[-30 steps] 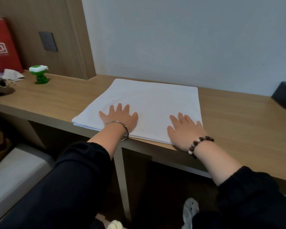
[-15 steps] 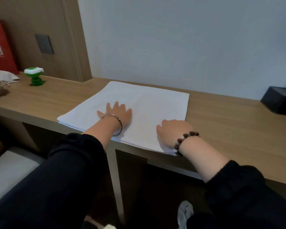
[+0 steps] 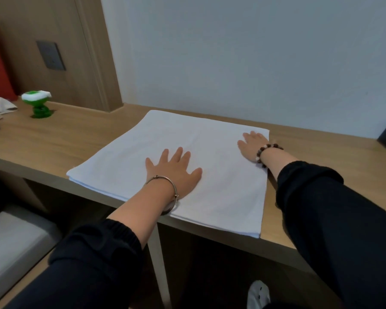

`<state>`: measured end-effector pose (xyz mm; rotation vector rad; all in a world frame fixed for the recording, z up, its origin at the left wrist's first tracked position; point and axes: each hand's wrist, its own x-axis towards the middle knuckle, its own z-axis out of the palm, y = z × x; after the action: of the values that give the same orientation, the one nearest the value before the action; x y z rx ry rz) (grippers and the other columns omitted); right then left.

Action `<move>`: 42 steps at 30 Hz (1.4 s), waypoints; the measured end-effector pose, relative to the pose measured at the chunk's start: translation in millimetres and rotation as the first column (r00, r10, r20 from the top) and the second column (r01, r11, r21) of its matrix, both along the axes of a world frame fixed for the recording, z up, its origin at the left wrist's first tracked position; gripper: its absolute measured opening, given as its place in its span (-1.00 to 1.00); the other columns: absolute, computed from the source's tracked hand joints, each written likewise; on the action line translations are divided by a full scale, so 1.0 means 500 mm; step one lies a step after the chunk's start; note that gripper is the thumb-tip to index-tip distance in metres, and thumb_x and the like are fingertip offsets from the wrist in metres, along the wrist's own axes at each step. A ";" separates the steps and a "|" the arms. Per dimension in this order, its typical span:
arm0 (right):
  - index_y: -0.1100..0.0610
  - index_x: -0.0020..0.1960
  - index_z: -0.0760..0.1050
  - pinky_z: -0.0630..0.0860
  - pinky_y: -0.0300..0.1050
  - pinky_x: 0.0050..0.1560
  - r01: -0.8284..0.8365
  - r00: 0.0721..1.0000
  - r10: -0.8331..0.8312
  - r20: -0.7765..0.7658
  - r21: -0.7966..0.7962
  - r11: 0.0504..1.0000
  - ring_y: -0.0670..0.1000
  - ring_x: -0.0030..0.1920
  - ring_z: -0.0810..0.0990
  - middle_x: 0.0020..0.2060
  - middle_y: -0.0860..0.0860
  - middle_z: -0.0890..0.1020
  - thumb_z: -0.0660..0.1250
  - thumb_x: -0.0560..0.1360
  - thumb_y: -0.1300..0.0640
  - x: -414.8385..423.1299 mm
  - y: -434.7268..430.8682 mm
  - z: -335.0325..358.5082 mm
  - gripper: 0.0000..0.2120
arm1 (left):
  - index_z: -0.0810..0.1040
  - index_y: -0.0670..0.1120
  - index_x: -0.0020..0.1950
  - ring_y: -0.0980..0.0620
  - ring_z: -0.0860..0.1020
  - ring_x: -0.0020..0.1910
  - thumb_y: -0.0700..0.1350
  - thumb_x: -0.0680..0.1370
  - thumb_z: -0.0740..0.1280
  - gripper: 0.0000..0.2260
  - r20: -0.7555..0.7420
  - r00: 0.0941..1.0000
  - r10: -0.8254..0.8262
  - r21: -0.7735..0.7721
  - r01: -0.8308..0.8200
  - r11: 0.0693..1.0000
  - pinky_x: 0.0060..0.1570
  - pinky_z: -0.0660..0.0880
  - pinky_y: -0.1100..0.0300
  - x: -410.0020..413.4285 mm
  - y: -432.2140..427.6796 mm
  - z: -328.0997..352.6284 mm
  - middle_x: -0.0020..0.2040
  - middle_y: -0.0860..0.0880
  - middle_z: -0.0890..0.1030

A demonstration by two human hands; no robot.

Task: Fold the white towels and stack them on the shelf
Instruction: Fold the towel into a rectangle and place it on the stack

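- On the bench, left hand and right hand lie flat on the towel, gripping nothing
- Risk: sliding palms could rumple its layers or drag it off the front edge

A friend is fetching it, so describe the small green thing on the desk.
Find the long wooden desk, then its far left end below the dark wall plate. The green ornament stands there, white-topped, the only green thing, right of a crumpled white cloth.
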<state>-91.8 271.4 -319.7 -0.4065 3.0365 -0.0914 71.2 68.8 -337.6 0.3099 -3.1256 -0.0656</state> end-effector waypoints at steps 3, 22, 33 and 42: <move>0.20 0.53 0.07 0.07 0.17 0.47 0.117 0.993 -0.117 -0.005 0.002 0.993 0.13 0.51 0.07 0.53 0.14 0.10 -0.12 0.61 -0.10 -0.044 0.019 -0.001 -0.42 | -0.16 0.10 0.55 0.00 -0.16 0.54 0.33 0.52 -0.16 -0.35 -0.010 1.000 0.018 0.009 -0.018 1.000 0.39 -0.13 -0.28 0.001 0.001 -0.003 0.56 0.16 -0.16; -0.03 0.55 -0.14 0.19 0.26 0.39 -0.088 0.989 0.061 0.133 0.205 0.975 0.29 0.47 0.08 0.54 0.14 -0.08 -0.06 0.61 -0.09 0.184 -0.039 0.036 -0.45 | -0.05 -0.03 0.56 -0.07 -0.08 0.53 0.12 0.59 -0.11 -0.45 0.095 0.989 0.110 0.050 -0.115 0.992 0.38 -0.05 -0.25 0.018 0.094 0.029 0.57 0.07 -0.05; 0.13 0.45 0.22 0.26 0.21 0.34 -0.203 0.979 0.199 0.037 0.204 0.958 0.21 0.41 0.22 0.43 0.15 0.22 0.01 0.61 -0.03 0.145 -0.075 0.066 -0.54 | 0.19 0.02 0.49 -0.13 0.11 0.48 0.02 0.63 0.01 -0.59 0.125 0.990 -0.073 0.027 0.070 0.997 0.38 0.10 -0.21 -0.056 0.015 0.099 0.52 -0.03 0.16; -0.04 0.55 -0.16 -0.01 0.34 0.43 0.061 0.977 -0.085 0.197 0.126 0.990 0.12 0.54 -0.13 0.55 0.00 -0.18 -0.14 0.56 -0.25 0.080 -0.061 0.029 -0.37 | -0.13 0.22 0.53 -0.03 -0.18 0.53 0.29 0.56 -0.18 -0.46 0.059 0.987 0.149 0.002 -0.149 0.989 0.37 -0.15 -0.33 -0.026 -0.110 0.024 0.56 0.13 -0.17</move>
<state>-51.8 240.8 -305.1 -0.2590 2.8380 0.0429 58.4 13.7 -325.8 0.5540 -3.1486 -0.0677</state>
